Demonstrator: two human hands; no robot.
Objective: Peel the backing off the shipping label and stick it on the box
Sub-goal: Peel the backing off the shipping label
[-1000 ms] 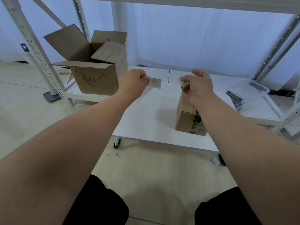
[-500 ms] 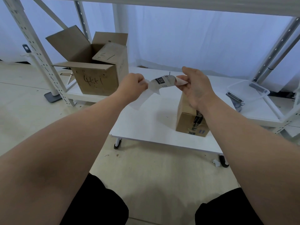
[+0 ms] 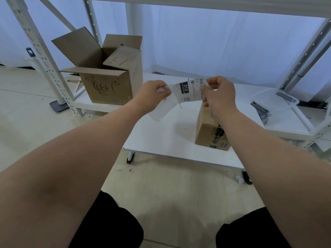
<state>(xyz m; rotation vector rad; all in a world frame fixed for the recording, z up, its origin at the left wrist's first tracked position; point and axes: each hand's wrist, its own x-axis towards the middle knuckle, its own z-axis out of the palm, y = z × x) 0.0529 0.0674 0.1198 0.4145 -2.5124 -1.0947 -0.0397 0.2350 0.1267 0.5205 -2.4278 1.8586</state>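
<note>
While both hands hold it in the air above the low white table, the white printed shipping label is partly parted from its backing.

Item 1: left hand, at 9 o'clock of the label. Fingers closed in a pinch on the translucent white backing sheet, which hangs down and away toward 7 o'clock.

Item 2: right hand, at 3 o'clock of the label. Fingers closed in a pinch on the label's right end; printed face toward the camera, long axis running 9 to 3 between the two hands.

Item 3: small closed brown cardboard box with tape and dark markings, standing on the table directly below the right hand, at 6 o'clock of the label. The right hand is the nearer to it.

Item 4: large open brown cardboard box with handwriting, on the shelf at 10 o'clock; apart from the work.

Item 5: clear plastic tray, at 3 o'clock, well apart.

Assessment: peel under way, not finished; label not yet on the box. Placement likely calls for a downward carry by the right hand.
</note>
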